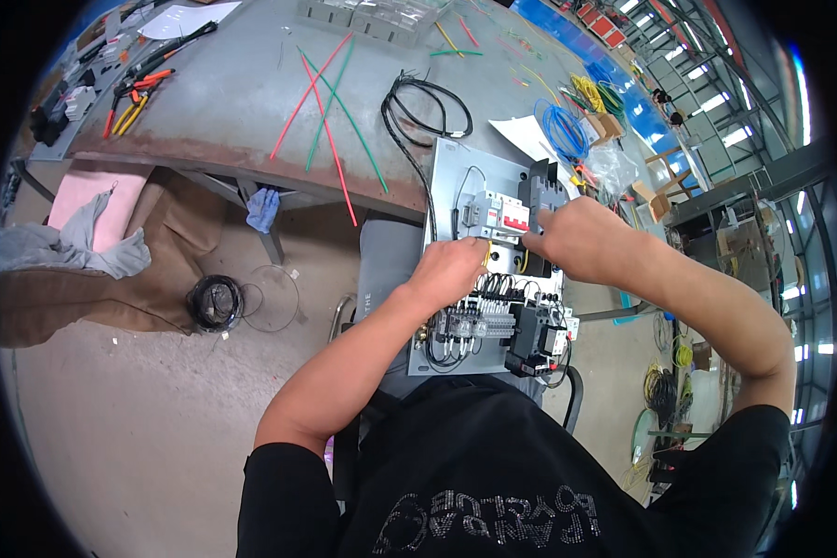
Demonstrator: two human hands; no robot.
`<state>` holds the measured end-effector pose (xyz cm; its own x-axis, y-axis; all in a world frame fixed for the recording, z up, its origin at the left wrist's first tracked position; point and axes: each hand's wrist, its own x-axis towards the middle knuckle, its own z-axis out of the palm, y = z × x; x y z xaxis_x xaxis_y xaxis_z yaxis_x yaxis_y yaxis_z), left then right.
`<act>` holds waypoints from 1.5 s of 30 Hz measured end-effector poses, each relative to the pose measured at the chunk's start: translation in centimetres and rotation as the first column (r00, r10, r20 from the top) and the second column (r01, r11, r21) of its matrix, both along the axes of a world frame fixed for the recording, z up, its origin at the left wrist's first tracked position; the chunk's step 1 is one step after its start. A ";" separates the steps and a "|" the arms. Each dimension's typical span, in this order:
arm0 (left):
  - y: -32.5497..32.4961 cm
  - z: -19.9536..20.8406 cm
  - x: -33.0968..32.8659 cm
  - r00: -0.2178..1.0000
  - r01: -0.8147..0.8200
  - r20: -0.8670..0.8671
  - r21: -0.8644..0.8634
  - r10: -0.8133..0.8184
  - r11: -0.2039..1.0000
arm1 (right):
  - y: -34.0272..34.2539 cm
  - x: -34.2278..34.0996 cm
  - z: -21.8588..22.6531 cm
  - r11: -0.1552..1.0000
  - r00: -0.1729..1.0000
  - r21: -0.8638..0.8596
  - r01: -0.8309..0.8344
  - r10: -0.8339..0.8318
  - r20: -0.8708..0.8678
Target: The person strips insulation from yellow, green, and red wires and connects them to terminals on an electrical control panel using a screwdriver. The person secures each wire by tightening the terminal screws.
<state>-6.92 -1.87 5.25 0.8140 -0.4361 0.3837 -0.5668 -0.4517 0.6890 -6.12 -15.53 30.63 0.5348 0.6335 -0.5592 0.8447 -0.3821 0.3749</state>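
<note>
A grey metal mounting plate [445,167] fitted with electrical parts rests on my lap, leaning toward the workbench. My left hand [451,271] is closed, its thumb and forefinger pinching a short yellow wire [488,253] beside the circuit breaker [511,218] with red levers. From the right, my right hand [586,239] is closed too, fingertips together where the yellow wire curves up beside the breaker. Its fingers partly cover a dark grey breaker block [543,189]. Below the hands are a row of grey terminal blocks [479,324] with black wires and a black contactor [527,339].
The grey workbench [242,112] carries red and green wires [335,112], a black cable coil [428,104], pliers [138,102] and a blue wire coil [564,130]. A black wire coil [216,302] lies on the floor at left, near a chair draped with cloth [74,244].
</note>
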 end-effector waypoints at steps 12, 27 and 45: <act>-0.2 -1.0 0.0 0.999 0.012 0.046 -0.113 -0.007 0.994 | 0.3 1.9 -0.6 0.379 0.414 0.170 0.910 -0.796 -0.442; 0.0 -0.7 0.3 1.000 -0.002 -0.002 -0.076 0.001 0.997 | 0.3 0.4 -0.2 0.994 0.994 -0.018 0.104 -0.104 -0.031; -0.1 -0.4 0.3 1.000 0.025 0.003 -0.133 -0.024 0.991 | 2.1 2.6 -0.1 0.766 0.803 0.244 0.595 -0.557 -0.210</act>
